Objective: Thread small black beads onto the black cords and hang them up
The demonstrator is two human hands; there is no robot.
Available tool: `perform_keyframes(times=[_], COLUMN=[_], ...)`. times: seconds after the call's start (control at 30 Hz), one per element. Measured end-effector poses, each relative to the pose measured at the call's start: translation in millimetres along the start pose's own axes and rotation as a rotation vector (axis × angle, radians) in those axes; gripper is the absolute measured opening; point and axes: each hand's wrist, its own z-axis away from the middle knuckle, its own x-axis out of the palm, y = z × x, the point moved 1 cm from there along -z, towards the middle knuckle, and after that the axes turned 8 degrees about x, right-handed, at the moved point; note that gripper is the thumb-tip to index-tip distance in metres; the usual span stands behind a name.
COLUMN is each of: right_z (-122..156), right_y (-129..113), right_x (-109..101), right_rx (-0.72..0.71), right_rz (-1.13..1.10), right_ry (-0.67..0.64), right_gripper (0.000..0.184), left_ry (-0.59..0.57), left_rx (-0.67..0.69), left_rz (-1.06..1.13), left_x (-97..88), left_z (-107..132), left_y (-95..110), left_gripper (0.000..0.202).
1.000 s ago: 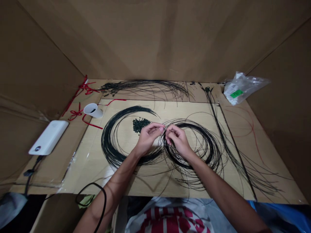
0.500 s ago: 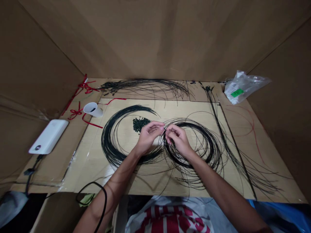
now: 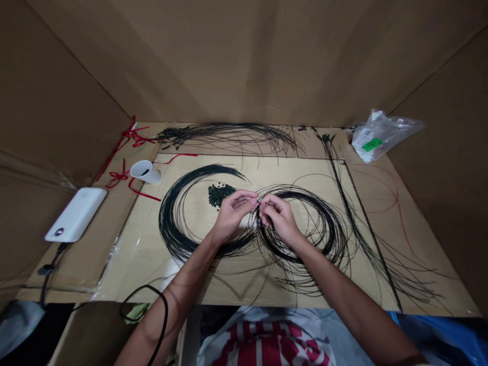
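My left hand [image 3: 235,211] and my right hand [image 3: 277,213] meet fingertip to fingertip above the table, both in a pinch. A thin black wire [image 3: 254,219] seems to run to the fingertips; the small piece between them is too tiny to make out. Beneath the right hand lies a round coil of black wires [image 3: 332,229]. To the left, an open, C-shaped bundle of dark wires [image 3: 168,213] curves under my left forearm. A pile of small dark beads or rings [image 3: 218,195] sits just behind the left hand, partly covered by it.
A white cup [image 3: 149,173] with dark bits inside stands tilted at left, near red ribbons [image 3: 119,177] and a white power bank [image 3: 76,214]. More black wires [image 3: 229,129] lie along the back, and another bundle [image 3: 343,193] at right. A plastic bag [image 3: 381,137] sits back right. Cardboard walls enclose the table.
Almost nothing differs. Both hands keep their pinch at the same spot, and the view shifts very slightly.
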Motion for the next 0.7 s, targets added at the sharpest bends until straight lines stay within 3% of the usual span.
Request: perform_keyframes(times=[0.7], right_z=[0.6], right_y=[-4.8], right_x=[1.8], right_rx=[-0.007], right_rz=[0.059], right_ry=[0.028], right_gripper=[0.010], left_ry=[-0.034], left_rx=[0.019], left_rz=[-0.034], left_x=[-1.1], left_z=[0.9], left_y=[-1.1], left_gripper=[0.034])
